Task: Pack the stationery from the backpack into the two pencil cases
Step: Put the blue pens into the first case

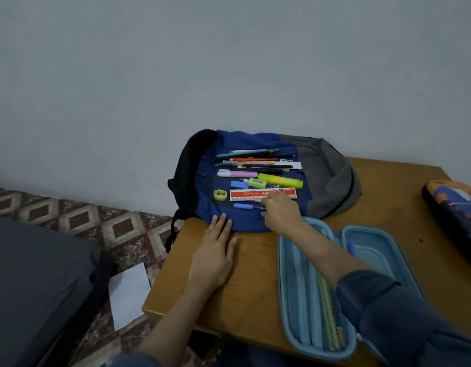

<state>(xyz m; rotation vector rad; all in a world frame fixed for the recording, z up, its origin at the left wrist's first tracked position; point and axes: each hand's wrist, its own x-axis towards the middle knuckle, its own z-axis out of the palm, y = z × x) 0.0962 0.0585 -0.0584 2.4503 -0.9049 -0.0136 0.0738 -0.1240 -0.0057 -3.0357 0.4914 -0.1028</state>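
A blue and grey backpack (327,168) lies flat at the back of the wooden table (255,282), with stationery spread on it: several pens and pencils (255,158), a yellow highlighter (280,180), a red ruler (251,194), a yellow sharpener (220,194) and a blue-capped pen (243,206). My right hand (280,211) reaches over the ruler's right end, fingers curled at the blue-capped pen's tip. My left hand (215,250) rests flat on the table, fingertips touching the backpack's edge. A light blue pencil case (374,250) lies open under my right forearm, pencils in its left half.
A second, dark pencil case with an orange print (454,207) lies shut at the table's right edge. The wall stands right behind the backpack. Left of the table are a patterned floor, a white sheet of paper (129,295) and a dark grey cushion.
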